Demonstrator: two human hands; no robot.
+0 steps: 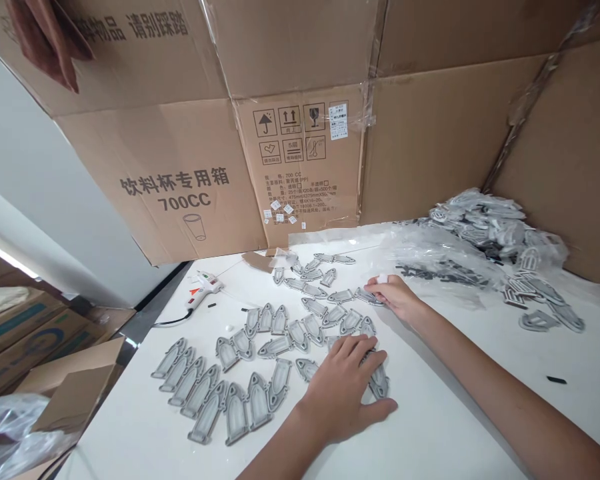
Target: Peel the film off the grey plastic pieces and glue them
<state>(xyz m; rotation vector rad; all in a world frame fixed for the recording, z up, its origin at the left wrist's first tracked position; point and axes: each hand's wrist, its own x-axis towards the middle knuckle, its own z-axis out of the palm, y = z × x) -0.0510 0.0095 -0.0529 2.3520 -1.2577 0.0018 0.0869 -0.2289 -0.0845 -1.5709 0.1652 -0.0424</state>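
Counter (430,427): one, white, smooth top. On it: many grey pointed pieces (236,413), flat, in curving rows and clusters across the middle, several touching end to end or side by side. Glue gun (206,288), white, lying by the left edge, black cord (174,323) attached. Scrap of brown cardboard (258,262), far edge. Clear plastic bag (443,267), dark pieces inside, far right; beside it, a heap of grey parts (480,217). Black strip (557,380), right, lying alone.
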